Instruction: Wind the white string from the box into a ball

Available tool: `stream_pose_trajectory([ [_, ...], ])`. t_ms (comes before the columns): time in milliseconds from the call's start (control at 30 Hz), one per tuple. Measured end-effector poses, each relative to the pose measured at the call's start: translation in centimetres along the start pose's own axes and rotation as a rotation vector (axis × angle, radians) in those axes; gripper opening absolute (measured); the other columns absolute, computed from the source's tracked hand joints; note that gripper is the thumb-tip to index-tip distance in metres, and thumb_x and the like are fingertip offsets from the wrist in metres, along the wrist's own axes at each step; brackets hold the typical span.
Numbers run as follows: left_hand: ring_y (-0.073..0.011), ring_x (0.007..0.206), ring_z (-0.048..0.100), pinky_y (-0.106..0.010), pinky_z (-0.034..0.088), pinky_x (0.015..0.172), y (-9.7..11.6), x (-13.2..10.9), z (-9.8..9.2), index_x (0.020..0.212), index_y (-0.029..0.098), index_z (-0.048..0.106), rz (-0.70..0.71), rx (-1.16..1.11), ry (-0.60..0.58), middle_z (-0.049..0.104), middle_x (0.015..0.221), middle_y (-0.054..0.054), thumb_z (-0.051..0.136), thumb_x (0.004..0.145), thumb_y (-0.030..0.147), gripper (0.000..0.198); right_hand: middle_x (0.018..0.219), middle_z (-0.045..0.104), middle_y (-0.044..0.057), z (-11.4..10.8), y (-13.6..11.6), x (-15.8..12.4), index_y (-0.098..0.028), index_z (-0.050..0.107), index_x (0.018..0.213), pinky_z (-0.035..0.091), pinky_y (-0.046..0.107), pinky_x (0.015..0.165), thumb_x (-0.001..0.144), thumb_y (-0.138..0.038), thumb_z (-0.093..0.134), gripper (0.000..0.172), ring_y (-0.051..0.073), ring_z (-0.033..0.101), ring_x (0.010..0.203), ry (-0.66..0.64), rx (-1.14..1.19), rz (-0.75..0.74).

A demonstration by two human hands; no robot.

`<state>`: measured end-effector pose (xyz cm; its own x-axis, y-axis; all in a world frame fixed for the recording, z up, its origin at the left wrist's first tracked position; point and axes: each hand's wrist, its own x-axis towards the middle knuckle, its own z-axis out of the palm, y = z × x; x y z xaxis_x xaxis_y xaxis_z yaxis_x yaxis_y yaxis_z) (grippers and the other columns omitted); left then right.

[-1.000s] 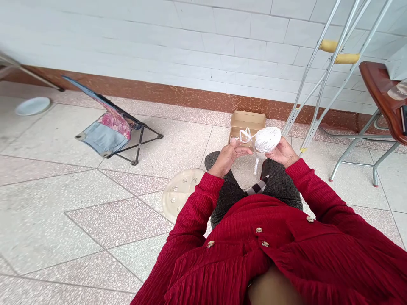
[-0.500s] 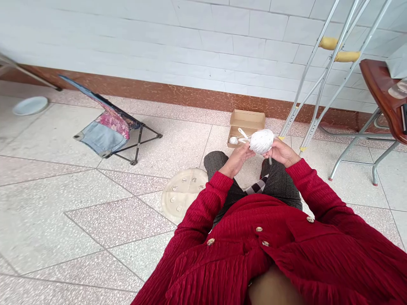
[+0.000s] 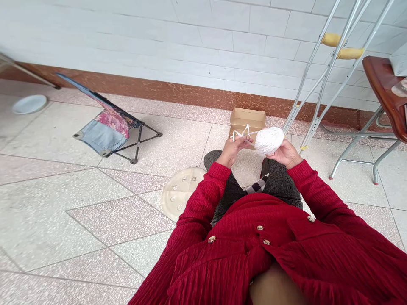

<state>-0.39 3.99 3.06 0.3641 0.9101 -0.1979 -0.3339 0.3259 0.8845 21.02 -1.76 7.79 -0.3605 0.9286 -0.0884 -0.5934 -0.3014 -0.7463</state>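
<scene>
A white ball of string point(image 3: 269, 140) is held up in front of me above my knees. My right hand point(image 3: 287, 153) cups it from below and behind, fingers wrapped round it. My left hand point(image 3: 233, 149) is closed in a pinch on the loose white end of the string point(image 3: 242, 132), which runs taut from the ball to the left and loops above the fingers. Both arms are in red knitted sleeves.
An open cardboard box point(image 3: 247, 120) lies on the tiled floor by the wall. A round cream tray point(image 3: 179, 192) rests beside my left knee. A folding stool point(image 3: 110, 125) stands to the left, crutches point(image 3: 324, 72) lean on the wall, and a brown table point(image 3: 380, 93) is at right.
The ball dropped towards my lap with both hands close together, then rose again. The left hand has now drawn the string end out to the left.
</scene>
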Motion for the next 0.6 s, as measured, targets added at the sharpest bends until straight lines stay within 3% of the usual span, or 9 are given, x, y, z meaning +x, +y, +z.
stream_pose_trajectory([
  [133,-0.0204,0.091,0.075,-0.039,0.054,0.1,-0.1,0.6,-3.2,0.091,0.014,0.07,-0.069,-0.012,0.116,0.078,0.09,-0.01,0.081,0.079,0.042,0.033,0.11,0.071,0.004,-0.5,-3.5,-1.0,-0.031,0.058,0.125,0.046,0.02,0.046,0.081,-0.036,0.071,0.047,0.015,0.058,0.073,0.087,0.125,-0.16],
  [300,-0.0175,0.079,0.074,-0.035,0.054,0.093,0.1,2.1,-6.6,0.099,0.014,0.066,-0.132,0.038,0.357,0.073,0.073,-0.004,0.074,0.079,0.022,0.023,0.108,0.067,0.006,0.0,-7.3,-1.8,-0.031,0.058,0.123,0.039,0.022,0.039,0.081,-0.059,0.066,0.05,0.014,0.045,0.063,0.268,-0.098,-0.238],
  [433,-0.0203,0.097,0.073,-0.037,0.049,0.103,1.0,4.0,-7.3,0.106,0.015,0.065,0.013,0.25,0.494,0.077,0.089,-0.006,0.069,0.078,0.014,0.029,0.107,0.067,0.005,1.0,-7.5,-1.0,-0.03,0.056,0.122,0.041,0.022,0.041,0.082,-0.056,0.066,0.049,0.013,0.046,0.064,0.242,-0.091,-0.231],
  [500,-0.022,0.112,0.07,-0.038,0.046,0.109,1.8,4.3,-6.2,0.109,0.016,0.067,0.141,0.324,0.42,0.077,0.103,-0.01,0.067,0.08,0.015,0.029,0.105,0.068,0.004,1.5,-6.7,-0.1,-0.028,0.057,0.119,0.044,0.021,0.043,0.082,-0.048,0.069,0.044,0.013,0.049,0.065,0.213,-0.034,-0.176],
  [600,-0.0238,0.124,0.066,-0.039,0.043,0.115,3.1,3.7,-2.9,0.12,0.018,0.067,0.261,0.325,0.142,0.074,0.121,-0.012,0.068,0.084,0.017,0.036,0.101,0.068,0.003,2.3,-4.9,1.3,-0.026,0.056,0.116,0.05,0.022,0.046,0.083,-0.037,0.07,0.037,0.014,0.055,0.069,0.22,0.012,-0.052],
])
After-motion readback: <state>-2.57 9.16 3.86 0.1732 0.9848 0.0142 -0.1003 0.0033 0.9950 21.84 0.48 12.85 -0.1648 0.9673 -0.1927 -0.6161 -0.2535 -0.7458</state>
